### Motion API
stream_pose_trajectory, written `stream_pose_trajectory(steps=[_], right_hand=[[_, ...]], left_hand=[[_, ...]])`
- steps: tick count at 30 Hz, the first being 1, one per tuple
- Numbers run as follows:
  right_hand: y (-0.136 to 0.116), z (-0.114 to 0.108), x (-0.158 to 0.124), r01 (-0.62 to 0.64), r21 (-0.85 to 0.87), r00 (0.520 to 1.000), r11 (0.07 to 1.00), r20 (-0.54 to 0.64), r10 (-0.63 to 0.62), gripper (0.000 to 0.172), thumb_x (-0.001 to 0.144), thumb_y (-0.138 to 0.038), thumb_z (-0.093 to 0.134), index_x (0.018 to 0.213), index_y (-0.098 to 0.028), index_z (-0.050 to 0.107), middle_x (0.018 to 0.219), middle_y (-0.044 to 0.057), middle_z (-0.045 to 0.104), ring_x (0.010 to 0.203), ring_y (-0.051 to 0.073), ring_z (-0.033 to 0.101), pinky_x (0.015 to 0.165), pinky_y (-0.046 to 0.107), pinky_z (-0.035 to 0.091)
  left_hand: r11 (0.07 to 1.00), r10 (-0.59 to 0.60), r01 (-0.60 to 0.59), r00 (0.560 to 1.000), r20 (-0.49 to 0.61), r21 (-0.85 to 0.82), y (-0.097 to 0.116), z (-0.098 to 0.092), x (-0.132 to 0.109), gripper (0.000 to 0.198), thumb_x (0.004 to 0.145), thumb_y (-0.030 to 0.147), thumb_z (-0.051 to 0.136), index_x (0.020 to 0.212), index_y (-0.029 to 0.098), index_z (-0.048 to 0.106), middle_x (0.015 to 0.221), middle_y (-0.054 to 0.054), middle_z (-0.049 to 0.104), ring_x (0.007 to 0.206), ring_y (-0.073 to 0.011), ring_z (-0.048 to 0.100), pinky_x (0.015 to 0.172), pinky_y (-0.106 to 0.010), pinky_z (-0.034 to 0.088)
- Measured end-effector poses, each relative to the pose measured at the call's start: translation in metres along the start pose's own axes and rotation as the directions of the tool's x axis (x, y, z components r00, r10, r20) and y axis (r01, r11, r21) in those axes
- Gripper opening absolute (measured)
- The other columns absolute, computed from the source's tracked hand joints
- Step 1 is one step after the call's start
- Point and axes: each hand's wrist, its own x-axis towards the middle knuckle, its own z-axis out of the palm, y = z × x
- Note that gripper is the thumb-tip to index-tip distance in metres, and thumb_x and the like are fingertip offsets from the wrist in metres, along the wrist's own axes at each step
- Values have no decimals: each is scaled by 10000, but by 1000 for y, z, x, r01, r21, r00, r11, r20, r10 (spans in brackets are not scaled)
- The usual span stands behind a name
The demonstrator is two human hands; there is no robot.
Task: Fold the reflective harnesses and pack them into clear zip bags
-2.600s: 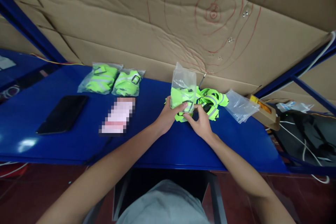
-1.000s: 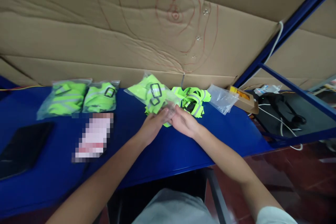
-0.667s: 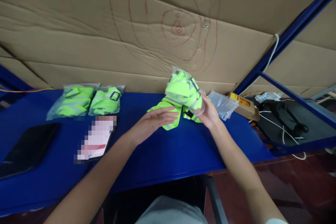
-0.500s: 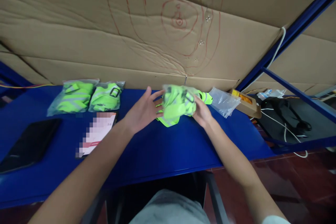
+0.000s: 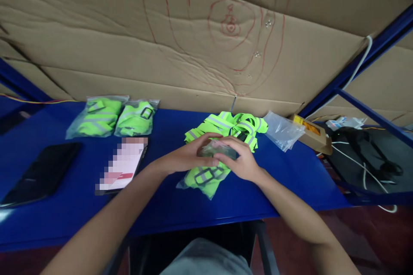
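Observation:
Both my hands grip the top of a clear zip bag [image 5: 206,178] that holds a folded neon-green reflective strap with a black buckle. The bag rests on the blue table, its filled end toward me. My left hand [image 5: 189,153] pinches the bag's upper edge from the left. From the right, my right hand [image 5: 240,159] closes on the same edge, thumb and fingers around it. Just behind my hands lies a loose pile of neon-green reflective straps [image 5: 222,122], partly covered by my fingers.
Two filled strap bags [image 5: 100,116] stand at the back left. A phone [image 5: 124,165] and a black tablet-like slab [image 5: 41,172] lie in front of them. Empty clear bags [image 5: 285,131] and an open cardboard box [image 5: 312,133] are at the right. Cardboard [image 5: 193,51] backs the blue table [image 5: 155,210].
The filled bag has come down from the air onto the table, nearer to me. My left hand, spread open before, now grips its top along with my right.

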Motion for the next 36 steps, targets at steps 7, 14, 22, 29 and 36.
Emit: stream_pose_trajectory(steps=[7, 14, 22, 29, 36], right_hand=[[2, -18, -2, -44, 67, 987, 997, 156, 34, 557, 1080, -514, 351, 950, -196, 789, 1034, 86, 757, 957, 202, 688, 892, 371, 518], [8, -13, -8, -283, 8, 953, 959, 111, 280, 369, 1024, -488, 521, 1123, -231, 767, 947, 46, 748, 737, 172, 633, 700, 303, 509], [28, -15, -4, -318, 26, 944, 948, 105, 314, 356, 839, -423, 784, 1137, -232, 750, 897, 28, 720, 559, 105, 446, 547, 270, 401], [30, -10, -5, -364, 77, 928, 928, 118, 354, 304, 872, -510, 729, 941, -219, 787, 831, 40, 772, 699, 186, 666, 650, 307, 515], [24, -14, -4, -415, 79, 852, 906, 381, 358, 354, 902, -501, 708, 1097, -206, 685, 894, 28, 724, 767, 153, 644, 704, 276, 502]], left_hand=[[989, -99, 96, 995, -18, -112, -6, 8, 0, 912, 719, 353, 894, 1507, 280, 440, 1339, -79, 658, 1197, -278, 639, 956, -364, 518], [964, -74, 87, 995, 60, -251, -15, 16, 0, 729, 727, 298, 886, 1396, 237, 603, 1334, -99, 698, 1244, -280, 647, 1062, -395, 484], [965, -57, 99, 983, 176, -242, -18, 13, -6, 558, 748, 362, 873, 1263, 228, 705, 1223, -98, 745, 1099, -254, 706, 939, -344, 538], [981, -85, 74, 995, -52, -179, -28, 13, 0, 515, 881, 634, 655, 1128, 201, 781, 1070, -96, 784, 1007, -254, 715, 915, -343, 536], [993, -45, 34, 995, -94, -111, -32, 5, -1, 440, 878, 589, 649, 1048, 212, 799, 1050, -85, 790, 982, -274, 711, 878, -365, 544]])
